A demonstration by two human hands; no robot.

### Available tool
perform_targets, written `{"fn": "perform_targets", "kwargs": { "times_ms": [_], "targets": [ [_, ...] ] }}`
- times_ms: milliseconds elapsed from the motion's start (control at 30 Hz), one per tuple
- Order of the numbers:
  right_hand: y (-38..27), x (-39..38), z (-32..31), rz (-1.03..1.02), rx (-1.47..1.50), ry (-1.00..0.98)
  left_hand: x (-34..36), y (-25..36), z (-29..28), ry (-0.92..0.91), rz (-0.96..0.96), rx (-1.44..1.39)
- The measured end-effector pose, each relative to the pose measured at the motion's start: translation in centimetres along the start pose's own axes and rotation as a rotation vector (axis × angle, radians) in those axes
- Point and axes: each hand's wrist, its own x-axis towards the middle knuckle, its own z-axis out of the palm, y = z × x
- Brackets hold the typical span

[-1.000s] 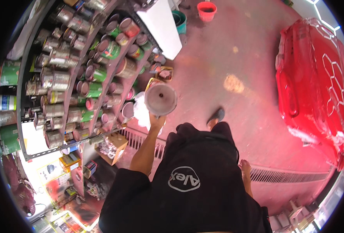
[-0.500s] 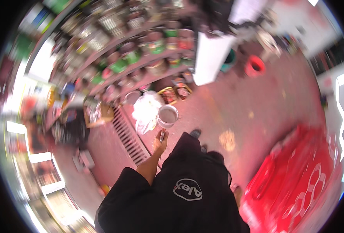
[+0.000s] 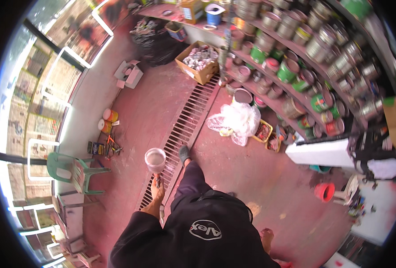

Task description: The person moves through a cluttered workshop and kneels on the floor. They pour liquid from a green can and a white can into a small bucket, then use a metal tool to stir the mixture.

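Observation:
My left hand point(image 3: 157, 191) is closed round the grip of what looks like a paint spray gun, its round, pale translucent cup point(image 3: 155, 160) standing above the fingers. A pale end of the gun shows below the wrist. The cup is over the floor grating, left of my stepping foot. My right hand point(image 3: 266, 240) hangs low beside the black apron; its fingers are too small and partly hidden to read, and I see nothing in it.
A long floor grating point(image 3: 190, 111) runs up to a cardboard box point(image 3: 198, 62) of crumpled material. Shelves of paint cans point(image 3: 292, 69) fill the upper right. A white plastic bag point(image 3: 237, 120), a red bucket point(image 3: 324, 192) and a green chair point(image 3: 78, 172) stand around.
My view and body have turned left; the shelves now lie to the right and the windows and chair have come into view. The red sheet has left the picture. My left hand still holds the gun.

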Motion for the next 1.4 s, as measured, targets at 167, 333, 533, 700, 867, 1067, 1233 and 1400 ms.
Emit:
{"fn": "perform_targets", "kwargs": {
  "times_ms": [167,333,533,700,867,1067,1233,1400],
  "targets": [
    [-11.0,2.7,15.6,0.08,-0.335,-0.067,4.4,-6.1,-5.9,0.11,-0.293,-0.446],
    [-23.6,2.3,37.7,-0.336,-0.664,-0.239,9.6,-7.4,-10.3,0.351,-0.292,-0.576],
    [-43.3,-8.5,62.6,-0.738,-0.822,-0.424,20.3,0.4,-15.4,0.486,-0.476,-0.58],
    [-53.2,-12.2,80.2,-0.876,-0.825,-0.495,30.6,-0.4,-15.8,0.57,-0.548,-0.643],
    [-61.0,-8.4,96.9,-0.928,-0.726,-0.596,42.1,8.6,-14.0,0.553,-0.471,-0.592],
    [-74.0,-12.4,117.3,-1.104,-0.834,-0.648,54.7,14.1,-13.6,0.573,-0.365,-0.614],
    [-83.8,-20.7,132.2,-1.155,-0.716,-0.714,67.6,22.8,-16.3,0.48,-0.437,-0.661],
    [-90.3,-25.6,144.3,-1.398,-0.723,-0.538,82.7,22.7,-17.0,0.362,-0.369,-0.57]
  ]
}}
